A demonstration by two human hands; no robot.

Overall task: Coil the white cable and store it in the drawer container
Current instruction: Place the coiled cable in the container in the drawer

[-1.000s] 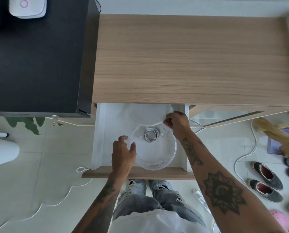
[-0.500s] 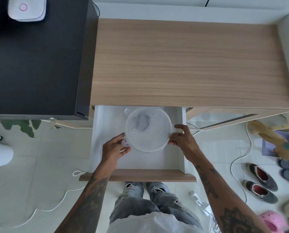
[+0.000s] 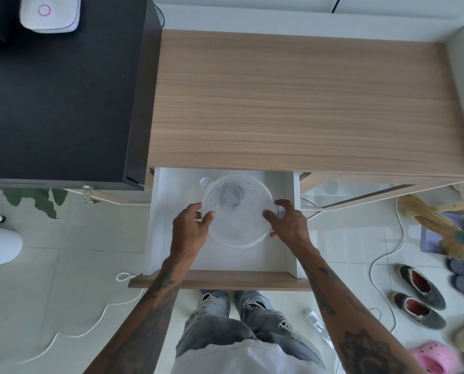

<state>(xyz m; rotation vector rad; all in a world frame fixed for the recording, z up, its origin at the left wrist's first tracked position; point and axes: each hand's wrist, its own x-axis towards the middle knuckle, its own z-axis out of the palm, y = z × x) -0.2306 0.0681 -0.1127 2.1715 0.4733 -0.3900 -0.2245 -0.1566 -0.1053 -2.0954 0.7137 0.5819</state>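
A round translucent container (image 3: pixel 239 228) with its lid on sits in the open white drawer (image 3: pixel 252 260). The coiled white cable (image 3: pixel 232 197) shows dimly through the lid, toward the far side. My left hand (image 3: pixel 189 230) rests on the container's left rim, with the thumb on the lid. On the right rim my right hand (image 3: pixel 287 222) presses with fingers and thumb. Both hands grip the container's edges.
The wooden cabinet top (image 3: pixel 306 98) lies above the drawer, with a black cabinet (image 3: pixel 58 90) to its left. A wooden drawer front (image 3: pixel 220 279) faces my legs. Cords (image 3: pixel 387 255), shoes (image 3: pixel 417 290) and a broom (image 3: pixel 441 228) lie on the tiled floor.
The lid went from my right hand onto the open container. Both hands then moved to its sides, and the container shifted toward the drawer's back.
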